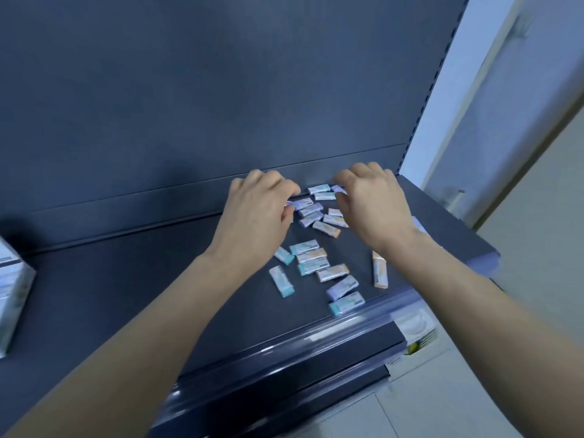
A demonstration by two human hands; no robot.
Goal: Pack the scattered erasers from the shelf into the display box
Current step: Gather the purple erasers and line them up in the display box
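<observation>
Dark blue-grey shop shelf (126, 295) against a matching back panel (221, 90), with a slotted upright (420, 99) along the right side and a pale wall (537, 153) beyond. Glossy price rail (284, 346) across the front edge. Below it, at lower right, a white packet (414, 327) on a lower level. At the left edge of the frame and cut off by it, the white display box (12, 295), well apart from everything else.

Erasers (311, 255) loose on the right half of the deck. Eighteen in plain sight, in two groups of nine: an upper group near the back panel between the hands, and a lower group nearer the rail. Possibly one more, half hidden behind the right wrist. Lower group by end colour: five teal, three orange, one lilac. Long axes mostly left to right across the frame, tilted slightly up to the right. One orange eraser (380, 269) nearly upright in the frame, and two teal ones slanting from upper left to lower right.

Forearms reaching up from both bottom corners, covering part of the deck. Left hand (262, 210) curled, thumb and fingertips pinching the left end of a lilac eraser (303, 203) lying across the frame. Right hand (369, 200) knuckles up, fingers bent down over the upper group and hiding some of it. A second lilac eraser (338, 188) at its fingertips; cannot tell whether gripped or only touched.
</observation>
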